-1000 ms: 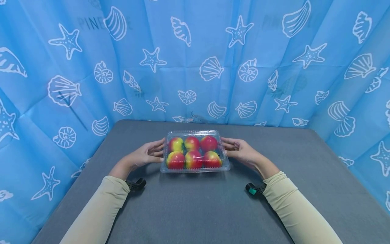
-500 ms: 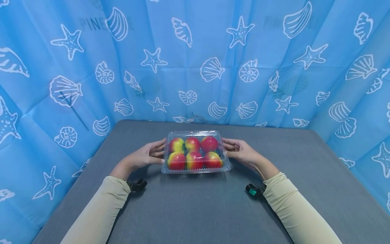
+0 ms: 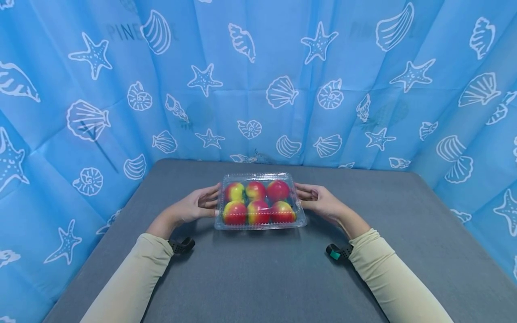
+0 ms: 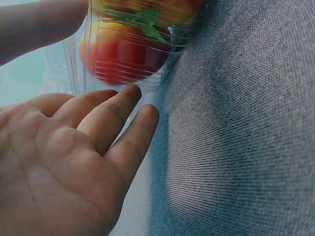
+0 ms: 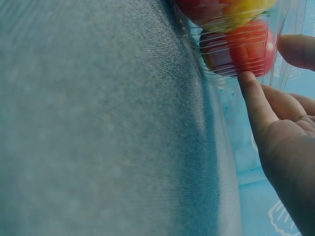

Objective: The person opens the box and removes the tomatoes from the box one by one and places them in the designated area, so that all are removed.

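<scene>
In the head view, a clear plastic clamshell box (image 3: 260, 226) sits on the grey table, its lid down. Several round red-and-yellow fruits (image 3: 257, 212) lie inside in two rows; a green leaf (image 4: 150, 23) shows through the wall in the left wrist view. My left hand (image 3: 190, 205) holds the box's left side, thumb near the front and fingers farther back. On the opposite side, my right hand (image 3: 321, 202) holds it the same way. The wrist views show the thumbs by the rim and the other fingers, only slightly bent, at the ribbed lower wall.
The grey cloth-covered table (image 3: 258, 278) spreads around the box. Behind and beside it hangs a blue curtain (image 3: 250, 107) with white shells and starfish. Black straps (image 3: 182, 245) are worn at both wrists, below pale yellow sleeves (image 3: 129, 282).
Both hands keep their places at the box's sides. The whole head view has shifted very slightly to the right; nothing else visibly differs.
</scene>
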{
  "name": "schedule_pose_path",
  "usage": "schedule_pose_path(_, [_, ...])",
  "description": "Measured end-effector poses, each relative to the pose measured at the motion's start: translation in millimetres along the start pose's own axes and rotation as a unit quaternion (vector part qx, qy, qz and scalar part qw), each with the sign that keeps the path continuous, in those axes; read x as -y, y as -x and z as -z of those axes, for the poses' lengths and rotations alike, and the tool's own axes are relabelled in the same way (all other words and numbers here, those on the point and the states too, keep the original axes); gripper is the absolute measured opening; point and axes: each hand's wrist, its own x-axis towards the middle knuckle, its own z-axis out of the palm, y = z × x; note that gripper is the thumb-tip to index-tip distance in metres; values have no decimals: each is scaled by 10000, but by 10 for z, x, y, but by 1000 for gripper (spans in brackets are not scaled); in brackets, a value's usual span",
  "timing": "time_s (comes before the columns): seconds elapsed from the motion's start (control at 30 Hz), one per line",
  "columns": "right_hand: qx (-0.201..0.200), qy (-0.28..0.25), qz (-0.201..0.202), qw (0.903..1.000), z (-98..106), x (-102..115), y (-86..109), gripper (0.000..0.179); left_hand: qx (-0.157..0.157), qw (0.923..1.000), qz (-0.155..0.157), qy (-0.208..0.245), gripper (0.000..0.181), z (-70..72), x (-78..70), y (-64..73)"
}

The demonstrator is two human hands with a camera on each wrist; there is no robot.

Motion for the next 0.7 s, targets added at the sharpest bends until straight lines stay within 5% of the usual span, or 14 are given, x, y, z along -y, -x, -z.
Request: schedule_pose_path(0.7, [12, 80, 45, 10000, -4, 13, 17, 73, -245, 9996, 44, -143, 95, -22, -7, -6])
